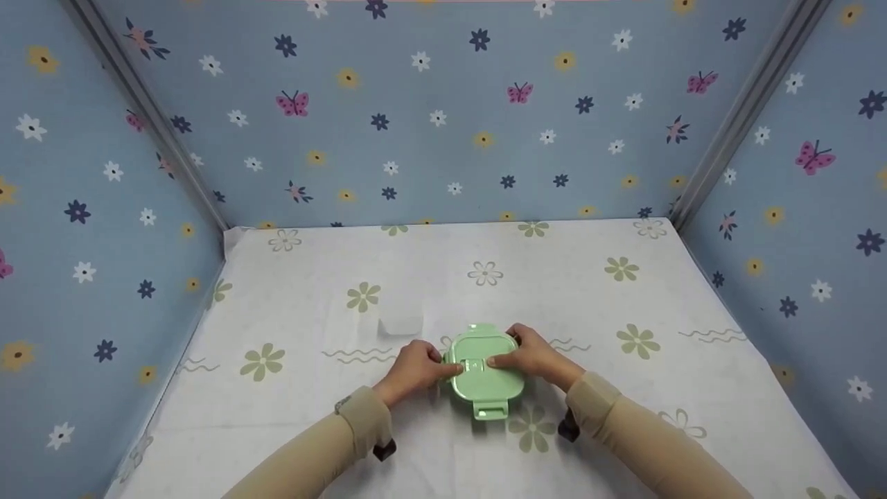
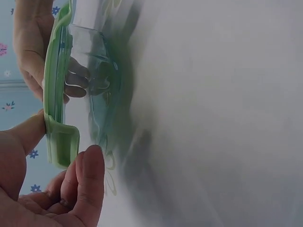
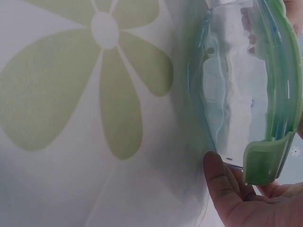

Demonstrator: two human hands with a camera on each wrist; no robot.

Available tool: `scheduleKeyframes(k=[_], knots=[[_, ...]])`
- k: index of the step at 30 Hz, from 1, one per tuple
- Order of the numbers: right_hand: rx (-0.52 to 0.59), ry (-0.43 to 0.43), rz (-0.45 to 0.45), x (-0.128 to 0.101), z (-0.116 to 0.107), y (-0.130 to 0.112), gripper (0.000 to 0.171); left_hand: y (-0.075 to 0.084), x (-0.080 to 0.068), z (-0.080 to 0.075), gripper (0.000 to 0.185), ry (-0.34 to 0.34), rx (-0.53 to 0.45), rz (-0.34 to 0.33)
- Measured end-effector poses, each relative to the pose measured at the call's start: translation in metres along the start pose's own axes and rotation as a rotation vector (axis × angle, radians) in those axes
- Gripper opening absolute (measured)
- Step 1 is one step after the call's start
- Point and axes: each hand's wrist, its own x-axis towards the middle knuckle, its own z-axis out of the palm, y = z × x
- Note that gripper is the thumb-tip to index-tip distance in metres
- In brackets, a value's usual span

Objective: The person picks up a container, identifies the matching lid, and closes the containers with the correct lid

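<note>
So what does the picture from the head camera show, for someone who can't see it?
Two hands, the left hand and the right hand, hold a small clear box with a green lid from both sides. It sits on a white tablecloth printed with green flowers, inside blue walls dotted with flowers and butterflies.

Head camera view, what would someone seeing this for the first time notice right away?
First, the green lid of a clear container, near the front middle of the flowered tablecloth, with the left hand and right hand pressing on it from either side. Next, the blue walls dotted with flowers and pink butterflies that box in the table on three sides.
</note>
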Motion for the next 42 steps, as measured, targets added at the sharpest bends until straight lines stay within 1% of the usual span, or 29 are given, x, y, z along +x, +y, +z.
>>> scheduleKeyframes(k=[5,9,17,24,36,42], knots=[[0.016,-0.011,0.007,0.0003,-0.0002,0.0007,0.052,0.0024,0.0019,-0.0020,0.040,-0.047,-0.011,0.011],[0.018,-0.009,-0.003,0.0003,-0.0001,0.0012,0.052,0.0022,0.0020,-0.0028,0.035,-0.065,-0.028,0.003],[0.015,0.006,-0.002,0.0002,-0.0002,0.0028,0.051,-0.0003,0.0034,-0.0025,0.031,-0.080,-0.066,0.024],[0.011,0.005,-0.022,0.0006,0.0004,0.0017,0.051,-0.0004,0.0061,-0.0043,0.032,-0.096,-0.080,0.023],[-0.059,0.000,0.010,0.0010,0.0008,-0.0008,0.057,-0.0011,0.0056,-0.0050,0.029,-0.129,-0.112,0.053],[-0.063,0.012,0.016,0.0012,-0.0003,-0.0019,0.056,-0.0007,0.0081,-0.0062,0.028,-0.141,-0.131,0.055]])
